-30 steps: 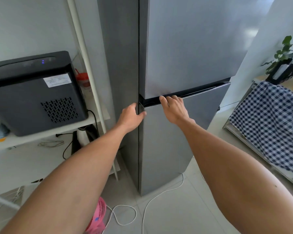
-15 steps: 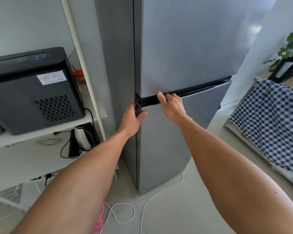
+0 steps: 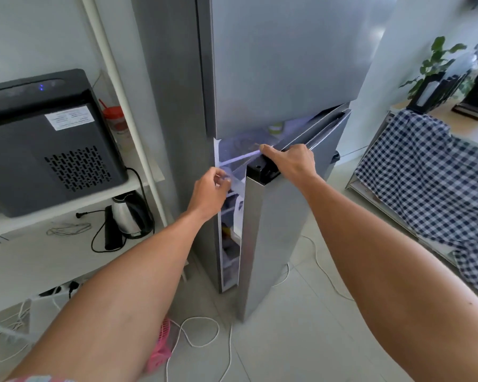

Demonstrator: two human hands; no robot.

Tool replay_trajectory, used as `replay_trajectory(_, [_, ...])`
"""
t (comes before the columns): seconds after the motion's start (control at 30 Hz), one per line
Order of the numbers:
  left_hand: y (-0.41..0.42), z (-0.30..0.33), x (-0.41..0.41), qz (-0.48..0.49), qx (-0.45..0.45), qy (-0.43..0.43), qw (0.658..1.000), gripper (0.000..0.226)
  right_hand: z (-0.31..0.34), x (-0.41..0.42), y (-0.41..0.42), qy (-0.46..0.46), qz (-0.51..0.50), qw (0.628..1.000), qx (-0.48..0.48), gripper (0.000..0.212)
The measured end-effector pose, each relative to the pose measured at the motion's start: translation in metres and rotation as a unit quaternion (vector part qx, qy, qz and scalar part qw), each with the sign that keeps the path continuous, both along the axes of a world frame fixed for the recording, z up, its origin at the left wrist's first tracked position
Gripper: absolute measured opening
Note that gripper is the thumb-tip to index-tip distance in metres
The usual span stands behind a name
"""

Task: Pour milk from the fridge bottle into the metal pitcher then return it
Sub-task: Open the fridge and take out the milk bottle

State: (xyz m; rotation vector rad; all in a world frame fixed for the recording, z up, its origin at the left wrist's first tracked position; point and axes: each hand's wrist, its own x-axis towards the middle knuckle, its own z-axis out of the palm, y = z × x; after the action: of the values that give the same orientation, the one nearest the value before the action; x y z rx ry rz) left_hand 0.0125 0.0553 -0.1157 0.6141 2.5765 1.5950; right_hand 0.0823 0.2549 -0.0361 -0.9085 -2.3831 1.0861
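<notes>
Both arms reach forward: the right hand (image 3: 289,161) curls over the top edge of the lower fridge door (image 3: 276,230), gripping it, while the left hand (image 3: 209,193) hangs loosely curled at the gap, holding nothing that I can make out. The door stands ajar from the fridge (image 3: 282,64), a narrow slit showing lit shelves. The milk bottle cannot be picked out inside; tiled floor (image 3: 301,340) lies open below.

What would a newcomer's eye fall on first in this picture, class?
First the grey fridge in the middle, its lower door swung partly open with the right hand gripping its top edge. Next the left hand at the lit gap, then the black machine on the white shelf at left.
</notes>
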Motion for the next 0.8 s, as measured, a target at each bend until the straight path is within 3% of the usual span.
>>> replay_trajectory(0.17, [0.019, -0.016, 0.022, -0.093, -0.073, -0.025, 0.993, 0.048, 0.007, 0.049, 0.024, -0.021, -0.02, 1.0, -0.01, 0.044])
replay_trajectory(0.4, [0.075, -0.034, 0.063, -0.243, -0.138, 0.006, 0.96, 0.05, 0.02, 0.131, 0.068, -0.06, -0.051, 0.997, -0.008, 0.025])
replay_trajectory(0.6, [0.137, -0.029, 0.115, -0.296, -0.184, 0.071, 0.935, 0.061, 0.02, 0.196, 0.125, -0.116, -0.087, 0.986, 0.079, 0.021])
replay_trajectory(0.8, [0.211, -0.021, 0.164, -0.382, -0.267, 0.157, 0.871, 0.06, 0.002, 0.259, 0.178, -0.168, -0.13, 0.95, 0.23, 0.017])
